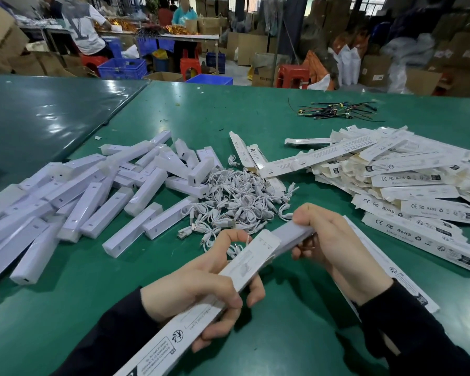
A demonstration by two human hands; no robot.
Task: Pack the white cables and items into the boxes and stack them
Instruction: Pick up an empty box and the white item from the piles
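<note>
My left hand (201, 283) grips a long white printed box (174, 329) that runs from the bottom edge up to the middle. My right hand (334, 240) holds a white light bar (291, 234) whose near end sits in the box's open mouth. A heap of coiled white cables (239, 199) lies on the green table (282, 118) just beyond my hands. Several wrapped white light bars (87, 196) are piled at the left. Flat unfolded boxes (407, 180) are heaped at the right. One more flat box (391, 270) lies under my right wrist.
A bundle of dark wires (334, 109) lies far back on the table. A darker second table (38, 115) adjoins at the left. Beyond the tables are people, blue crates (122, 67), red stools (292, 76) and cardboard cartons.
</note>
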